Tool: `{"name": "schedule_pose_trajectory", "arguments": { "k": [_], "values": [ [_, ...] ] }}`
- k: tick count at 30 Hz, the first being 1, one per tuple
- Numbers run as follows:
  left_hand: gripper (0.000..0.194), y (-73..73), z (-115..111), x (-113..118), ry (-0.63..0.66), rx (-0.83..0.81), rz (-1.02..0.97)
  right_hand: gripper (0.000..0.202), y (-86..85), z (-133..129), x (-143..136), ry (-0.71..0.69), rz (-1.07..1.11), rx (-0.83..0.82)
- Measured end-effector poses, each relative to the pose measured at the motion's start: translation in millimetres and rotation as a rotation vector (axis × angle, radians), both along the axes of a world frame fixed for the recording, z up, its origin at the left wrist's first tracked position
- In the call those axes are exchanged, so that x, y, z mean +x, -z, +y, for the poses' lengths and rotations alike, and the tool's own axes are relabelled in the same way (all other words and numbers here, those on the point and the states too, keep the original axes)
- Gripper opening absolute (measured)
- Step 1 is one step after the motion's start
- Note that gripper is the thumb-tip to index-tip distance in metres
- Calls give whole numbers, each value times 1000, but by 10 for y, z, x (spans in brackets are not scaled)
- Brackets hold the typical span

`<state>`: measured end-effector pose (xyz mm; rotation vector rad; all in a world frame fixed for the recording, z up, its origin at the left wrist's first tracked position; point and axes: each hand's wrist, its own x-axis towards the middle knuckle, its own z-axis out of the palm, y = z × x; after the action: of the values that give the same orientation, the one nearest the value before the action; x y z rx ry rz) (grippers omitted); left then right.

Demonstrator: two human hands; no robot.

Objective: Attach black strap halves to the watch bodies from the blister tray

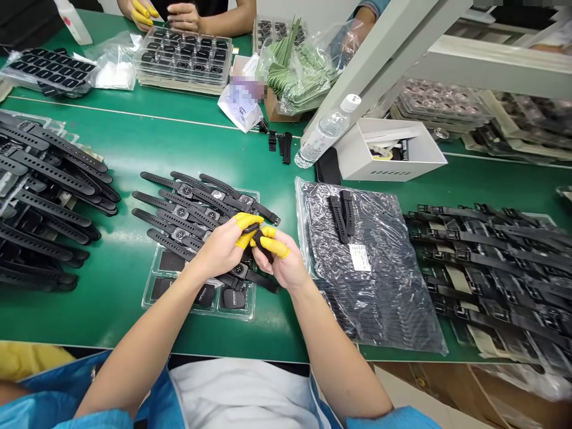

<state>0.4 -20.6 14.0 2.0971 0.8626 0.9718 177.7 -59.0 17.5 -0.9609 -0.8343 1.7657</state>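
Observation:
With yellow finger cots on the fingertips, my left hand pinches a small black smartwatch body. My right hand, also in yellow cots, grips a black watch strap against it; the fingers partly hide both pieces. Beneath my hands lies a clear plastic tray. Several smartwatches with black straps lie across its far part, backs up. Bare watch bodies sit in its near pockets. To the right, two loose straps rest on a plastic bag of straps.
Strapped watches are stacked at left and right. Beyond stand a water bottle, a white box, a bag of green strips and a watch tray. A co-worker's hands are across the table.

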Motion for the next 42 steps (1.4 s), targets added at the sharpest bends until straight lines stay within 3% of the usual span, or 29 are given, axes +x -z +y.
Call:
{"name": "schedule_pose_trajectory", "arguments": {
  "k": [5, 14, 21, 29, 42],
  "values": [
    [41, -4, 9, -16, -74, -1, -29, 35, 5, 59, 35, 93, 23, -19],
    [58, 13, -18, 14, 54, 101, 35, 35, 42, -10, 78, -91, 8, 77],
    [52, 9, -12, 20, 35, 86, 0, 31, 33, 0, 66, -39, 40, 30],
    [53, 60, -29, 21, 7, 132, 90, 31, 26, 3, 63, -15, 37, 7],
    [55, 79, -48, 35, -38, 180, 129, 34, -32, 20, 47, -32, 84, -31]
  ]
}}
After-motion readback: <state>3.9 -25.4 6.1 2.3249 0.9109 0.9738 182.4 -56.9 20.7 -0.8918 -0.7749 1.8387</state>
